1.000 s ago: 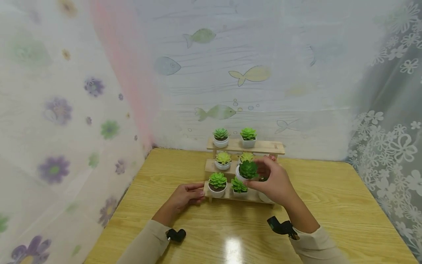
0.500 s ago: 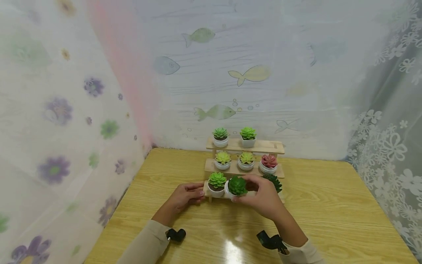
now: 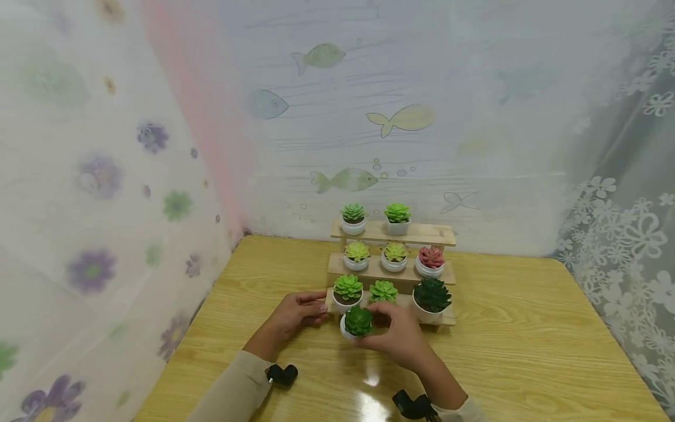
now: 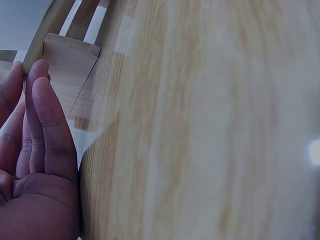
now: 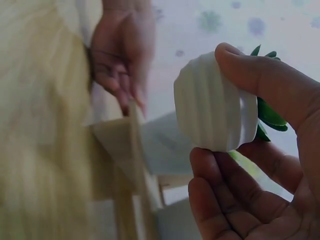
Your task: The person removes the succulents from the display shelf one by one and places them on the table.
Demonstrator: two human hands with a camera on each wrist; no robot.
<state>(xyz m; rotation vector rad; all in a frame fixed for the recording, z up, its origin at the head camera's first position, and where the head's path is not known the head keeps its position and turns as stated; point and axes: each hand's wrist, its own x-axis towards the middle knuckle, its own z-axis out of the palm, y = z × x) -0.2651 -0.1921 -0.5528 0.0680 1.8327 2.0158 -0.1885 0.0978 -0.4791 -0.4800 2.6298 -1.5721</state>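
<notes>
Between the thumb and fingers of my right hand [image 3: 402,341] is a dark green potted succulent [image 3: 357,322], held in front of the stand's lowest step. Its ribbed white pot [image 5: 212,102] shows in the right wrist view, lifted off the wood. My left hand [image 3: 293,316] pinches the left end of the lowest board of a three-step wooden plant stand [image 3: 407,312]. In the left wrist view, thumb and fingertips meet on that board's edge [image 4: 40,40]. On the lowest step are a bright green succulent [image 3: 348,287], another green one [image 3: 383,290] partly hidden by my right hand, and a large dark one [image 3: 432,296].
The middle step carries two yellow-green succulents [image 3: 357,253] and a red one [image 3: 431,258]. Two more green ones [image 3: 353,214] stand on the top step. A wood-grain table [image 3: 506,328] lies under everything, with printed curtains [image 3: 448,88] behind and at the sides.
My right hand has carried the dark green succulent left and toward me, from above the stand to in front of it. The plants it covered are uncovered. My left hand stays put.
</notes>
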